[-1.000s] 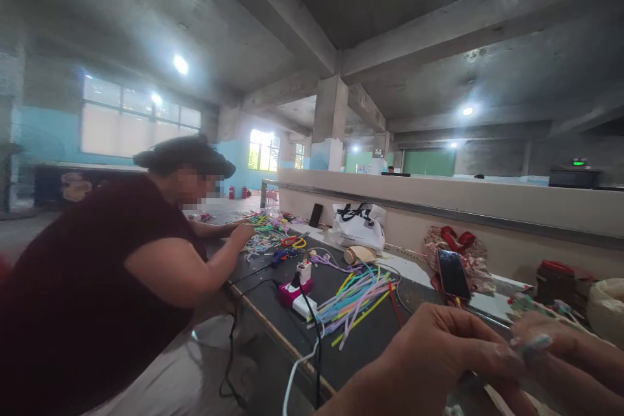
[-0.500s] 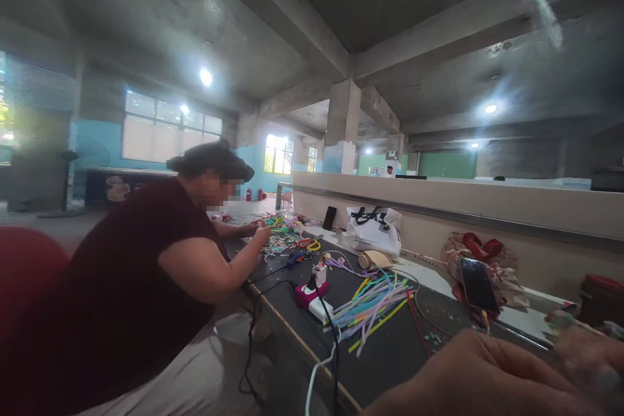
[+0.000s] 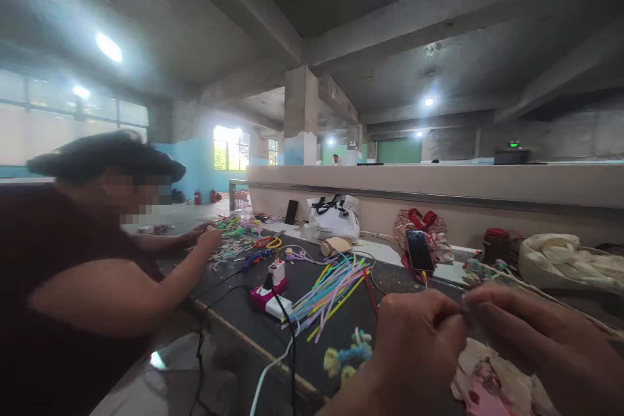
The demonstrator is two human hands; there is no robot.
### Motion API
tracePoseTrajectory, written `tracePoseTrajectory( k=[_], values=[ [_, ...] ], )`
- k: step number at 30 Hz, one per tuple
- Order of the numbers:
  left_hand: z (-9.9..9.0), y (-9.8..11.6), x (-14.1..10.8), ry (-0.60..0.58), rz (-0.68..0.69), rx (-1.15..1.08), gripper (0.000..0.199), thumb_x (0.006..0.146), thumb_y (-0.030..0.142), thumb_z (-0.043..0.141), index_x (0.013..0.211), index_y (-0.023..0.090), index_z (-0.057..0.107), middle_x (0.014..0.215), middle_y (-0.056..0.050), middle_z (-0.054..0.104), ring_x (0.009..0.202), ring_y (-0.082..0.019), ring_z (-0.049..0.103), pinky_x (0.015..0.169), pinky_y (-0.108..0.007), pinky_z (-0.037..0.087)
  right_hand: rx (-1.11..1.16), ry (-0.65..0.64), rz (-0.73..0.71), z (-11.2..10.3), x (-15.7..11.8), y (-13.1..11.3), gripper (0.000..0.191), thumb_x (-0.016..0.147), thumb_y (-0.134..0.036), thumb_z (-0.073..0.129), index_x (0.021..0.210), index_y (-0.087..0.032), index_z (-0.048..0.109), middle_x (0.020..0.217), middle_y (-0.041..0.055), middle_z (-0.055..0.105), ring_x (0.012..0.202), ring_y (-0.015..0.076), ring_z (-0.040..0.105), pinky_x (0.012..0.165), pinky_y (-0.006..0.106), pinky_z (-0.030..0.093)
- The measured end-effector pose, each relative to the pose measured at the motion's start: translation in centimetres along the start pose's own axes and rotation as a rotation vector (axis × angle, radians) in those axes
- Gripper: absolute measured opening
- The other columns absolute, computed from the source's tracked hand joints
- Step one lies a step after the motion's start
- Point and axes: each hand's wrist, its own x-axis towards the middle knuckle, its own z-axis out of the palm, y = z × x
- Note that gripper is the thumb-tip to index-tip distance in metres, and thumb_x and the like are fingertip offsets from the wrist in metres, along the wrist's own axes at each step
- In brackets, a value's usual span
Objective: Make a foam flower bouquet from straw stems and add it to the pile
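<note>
Head view, the only one. Left hand [image 3: 414,344]: thumb and forefinger drawn to a narrow pinch. Right hand [image 3: 541,338]: fingers stretched forward, close together, tips meeting the left's. Whatever sits between the tips is too small and blurred to make out, so can't tell if either hand grips anything.

Nearest pieces: a fuzzy blue-and-yellow bent piece [image 3: 353,356] on the dark-topped table [image 3: 307,357], just beside the left wrist; a pink item with dark red patches [image 3: 487,387] below the hands, partly hidden by them, with crumpled cream material around it. Contact with the hands unclear.

Farther forward: a loose bundle of thin pastel fuzzy stems [image 3: 336,299], a thin red stick [image 3: 371,292] at its right side, a white-and-magenta power strip [image 3: 268,299] at its left. A black-screened phone [image 3: 419,250] leans against a patterned fabric bag with red straps [image 3: 439,224].

Left side: a co-worker in a dark top [image 3: 82,260], bent over the same table.

For this fingertip work, probably best to steady with the left pinch, make small moves with the right, and hold the wrist off the fuzzy piece so it isn't crushed. Bringing the hands nearer the middle of view would likely help too.
</note>
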Motion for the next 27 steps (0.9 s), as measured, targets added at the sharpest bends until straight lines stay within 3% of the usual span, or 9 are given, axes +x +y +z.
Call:
tracePoseTrajectory(
  k=[5,8,11,17,22,24,27],
  values=[
    [-0.3,-0.7,0.5,-0.334,-0.351,-0.681,0.015,0.066,0.026,0.057,0.065,0.012,0.062,0.046,0.001,0.058,0.038,-0.007,0.044,0.042,-0.018,0.032,0.391,-0.263,-0.032,0.5,1.0,1.0,0.019,0.066,-0.039,0.062,0.065,-0.020,0.060,0.063,0.0001,0.047,0.049,0.0109,0.041,0.040,0.021,0.032],
    [-0.1,-1.2,0.8,-0.534,-0.421,-0.960,0.010,0.061,0.020,0.056,0.060,0.010,0.059,0.041,-0.001,0.057,0.037,-0.010,0.050,0.043,-0.020,0.036,0.554,-0.424,-0.142,0.6,1.4,0.7,0.018,0.066,-0.035,0.064,0.061,-0.018,0.060,0.064,-0.0006,0.045,0.050,0.0097,0.042,0.042,0.021,0.032],
    [0.1,-1.5,0.9,-0.623,-0.425,-1.059,0.013,0.059,0.021,0.057,0.059,0.008,0.059,0.038,-0.002,0.057,0.036,-0.012,0.052,0.041,-0.021,0.036,0.574,-0.492,-0.188,0.7,1.3,-0.3,0.019,0.068,-0.035,0.063,0.063,-0.017,0.060,0.063,-0.0009,0.045,0.048,0.0084,0.041,0.042,0.021,0.029],
    [-0.5,-1.3,0.5,-0.499,-0.458,-1.044,0.039,0.078,0.040,0.041,0.079,0.007,0.062,0.062,-0.009,0.067,0.053,-0.014,0.060,0.052,-0.024,0.043,0.509,-0.315,-0.108,0.4,1.3,-1.5,0.018,0.072,-0.035,0.059,0.071,-0.018,0.056,0.051,-0.0058,0.036,0.041,0.0055,0.023,0.039,0.020,0.015],
    [-0.8,-1.7,0.3,-0.403,-0.454,-0.817,0.031,0.067,0.037,0.058,0.079,0.008,0.062,0.062,-0.007,0.066,0.052,-0.012,0.057,0.051,-0.021,0.040,0.510,-0.149,-0.106,0.1,2.4,-1.3,0.022,0.070,-0.038,0.061,0.071,-0.017,0.054,0.045,-0.0082,0.032,0.038,0.0052,0.021,0.037,0.020,0.010],
    [-0.8,-2.0,0.4,-0.369,-0.467,-0.753,0.025,0.059,0.029,0.067,0.073,0.010,0.061,0.056,-0.005,0.066,0.045,-0.009,0.054,0.045,-0.018,0.036,0.516,-0.126,-0.114,0.0,2.8,-1.1,0.022,0.069,-0.038,0.061,0.071,-0.017,0.055,0.044,-0.0084,0.032,0.038,0.0051,0.021,0.037,0.020,0.010],
    [-0.8,-2.3,0.9,-0.347,-0.467,-0.702,0.021,0.057,0.027,0.069,0.057,0.012,0.054,0.047,-0.003,0.063,0.036,-0.006,0.048,0.038,-0.016,0.031,0.533,-0.102,-0.123,-0.2,3.2,-0.7,0.021,0.069,-0.037,0.062,0.071,-0.016,0.056,0.045,-0.0082,0.034,0.038,0.0048,0.022,0.037,0.020,0.011]
  ],
)
